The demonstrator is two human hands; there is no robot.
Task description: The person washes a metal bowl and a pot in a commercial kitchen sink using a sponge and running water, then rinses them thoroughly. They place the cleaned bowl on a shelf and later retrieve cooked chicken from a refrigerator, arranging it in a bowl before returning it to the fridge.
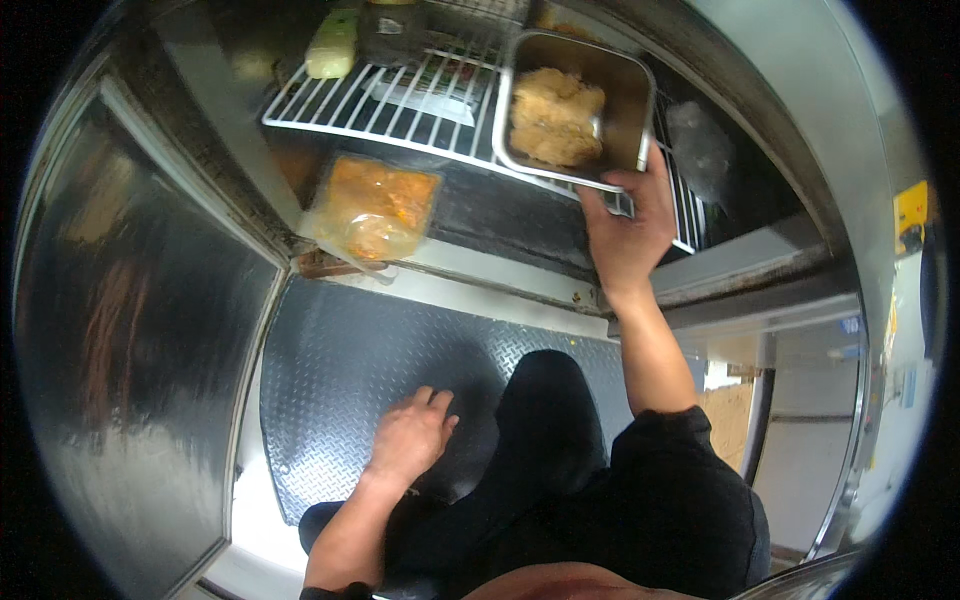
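My right hand (634, 225) grips the near right corner of a deep rectangular stainless steel pan (626, 97). Inside the pan lies a heap of pale, breaded-looking food (559, 116), bunched towards its left side. The pan is over a white wire shelf (420, 146) in an open refrigerator; whether it rests on the wires is not clear. Over the dark floor mat, my left hand (412, 435) hangs with nothing in it, fingers slightly bent and apart. Below the shelf, at the left, sits a clear plastic bag of orange food (381, 206).
A wrapped pale green item (332, 45) and a dark jar (391, 30) stand on the shelf's left part. A clear plastic bag (699, 142) is at the right. The refrigerator's metal door (150, 322) stands open at left. A raised-pattern mat (337, 360) covers the floor.
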